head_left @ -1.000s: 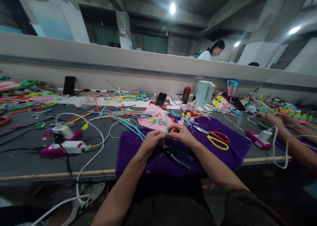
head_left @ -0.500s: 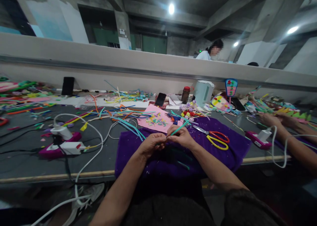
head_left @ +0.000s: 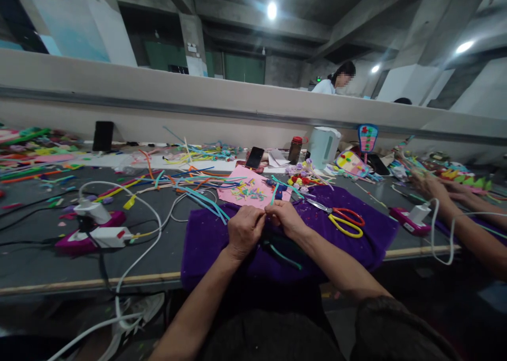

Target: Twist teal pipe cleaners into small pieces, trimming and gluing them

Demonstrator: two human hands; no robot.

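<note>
The fingers [head_left: 264, 217] of the left hand [head_left: 244, 230] and those of the right hand [head_left: 285, 216] met over the purple cloth [head_left: 356, 245], both sets pinched closed on the same teal pipe cleaner [head_left: 273, 193], whose free end rose from between the fingertips above the far part of the cloth. The 2 hands touched at the fingertips, knuckles up, with the forearms running back off the near edge of the cloth. Just under the hands another teal strand [head_left: 285, 257] lay on the cloth beside a dark tool that was too shadowed to make out. On the right part of the cloth lay scissors [head_left: 344, 219] with red and yellow handles, blades pointing toward the hands. Touching the far edge of the cloth was a pink sheet [head_left: 237, 182] strewn with small coloured cuttings, and beyond it a loose spread of pipe cleaners [head_left: 190, 180] on the grey table [head_left: 35, 260]. Left of the cloth, well apart, a white glue gun [head_left: 93, 211] sat on a magenta stand amid white cables. Right of the cloth, a co-worker's hands [head_left: 430, 184] rested on the table near a second magenta stand [head_left: 404, 217]. Behind the cloth stood a white kettle [head_left: 324, 146] and a dark jar [head_left: 295, 150].
</note>
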